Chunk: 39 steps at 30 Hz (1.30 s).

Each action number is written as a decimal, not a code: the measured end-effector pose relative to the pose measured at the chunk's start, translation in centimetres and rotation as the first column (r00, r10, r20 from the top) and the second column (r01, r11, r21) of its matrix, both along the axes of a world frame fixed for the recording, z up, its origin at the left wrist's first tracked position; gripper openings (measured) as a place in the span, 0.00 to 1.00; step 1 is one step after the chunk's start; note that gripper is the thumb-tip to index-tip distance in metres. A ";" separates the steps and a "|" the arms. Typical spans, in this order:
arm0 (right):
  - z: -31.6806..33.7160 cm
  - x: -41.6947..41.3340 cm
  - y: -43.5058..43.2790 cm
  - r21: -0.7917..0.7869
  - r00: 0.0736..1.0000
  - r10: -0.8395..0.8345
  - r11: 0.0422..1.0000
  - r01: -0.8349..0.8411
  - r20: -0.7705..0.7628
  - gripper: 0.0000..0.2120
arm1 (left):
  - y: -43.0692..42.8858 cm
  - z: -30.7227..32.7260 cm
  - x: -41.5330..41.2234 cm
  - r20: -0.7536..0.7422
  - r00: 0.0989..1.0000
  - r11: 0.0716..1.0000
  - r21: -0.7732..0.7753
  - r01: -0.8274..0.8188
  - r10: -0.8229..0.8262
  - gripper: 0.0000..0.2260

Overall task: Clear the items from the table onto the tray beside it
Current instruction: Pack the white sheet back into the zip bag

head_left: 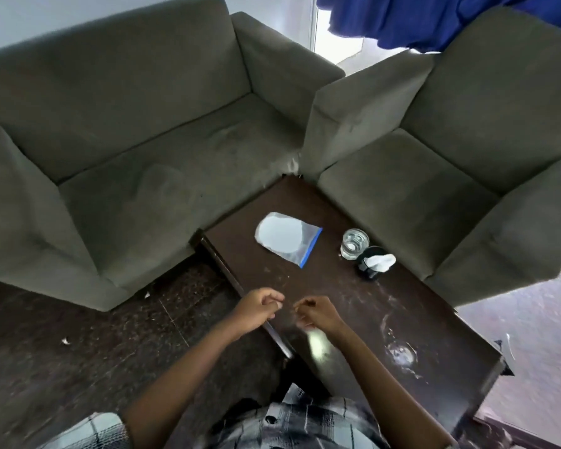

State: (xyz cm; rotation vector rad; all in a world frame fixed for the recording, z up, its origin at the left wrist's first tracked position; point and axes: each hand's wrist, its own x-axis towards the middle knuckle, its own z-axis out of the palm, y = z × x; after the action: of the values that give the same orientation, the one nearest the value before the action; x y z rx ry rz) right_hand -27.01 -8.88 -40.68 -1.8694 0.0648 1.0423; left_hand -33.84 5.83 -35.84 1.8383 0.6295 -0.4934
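Note:
On the dark wooden table lie a clear zip bag with a blue strip and a white disc inside, a glass of water, and a black cup stuffed with white tissue right of the glass. My left hand and my right hand hover close together over the table's near left edge, fingers loosely curled, nothing visible in them. Both hands are well short of the bag. No tray is in view.
A grey sofa stands left of the table and a grey armchair behind and right of it. Blue cloth hangs at the top. White smears mark the tabletop near the right edge. Dark stone floor lies to the left.

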 end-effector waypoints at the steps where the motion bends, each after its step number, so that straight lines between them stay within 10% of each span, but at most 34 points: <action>1: -0.6 1.0 0.7 -0.036 1.000 -0.008 0.999 0.008 -0.016 0.11 | 0.9 0.0 1.2 -0.009 1.000 1.000 0.003 -0.004 0.004 0.12; 20: -12.2 15.3 12.3 -0.392 0.863 -0.505 0.791 0.470 0.018 0.09 | 19.1 -3.5 20.0 -0.127 0.929 0.936 0.003 0.351 -0.348 0.06; 31: -17.8 16.6 16.3 -0.367 0.329 -0.944 0.314 0.876 -0.022 0.06 | 26.3 -4.9 25.2 -0.178 0.875 0.889 0.011 0.459 -0.450 0.11; 35: -13.4 17.7 16.7 -0.154 0.242 -0.970 0.242 0.958 -0.015 0.11 | 26.6 -3.2 25.5 -0.150 0.870 0.880 -0.009 0.474 -0.470 0.09; 39: -6.5 17.6 15.2 0.087 0.398 -0.916 0.400 0.912 0.043 0.14 | 24.9 -0.4 26.5 -0.058 0.866 0.868 -0.061 0.493 -0.497 0.08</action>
State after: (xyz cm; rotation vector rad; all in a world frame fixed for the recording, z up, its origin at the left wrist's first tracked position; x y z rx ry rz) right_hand -9.41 6.27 -47.19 -1.4329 0.9316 0.1430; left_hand -7.34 30.76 -36.21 1.9443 0.1770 -0.9096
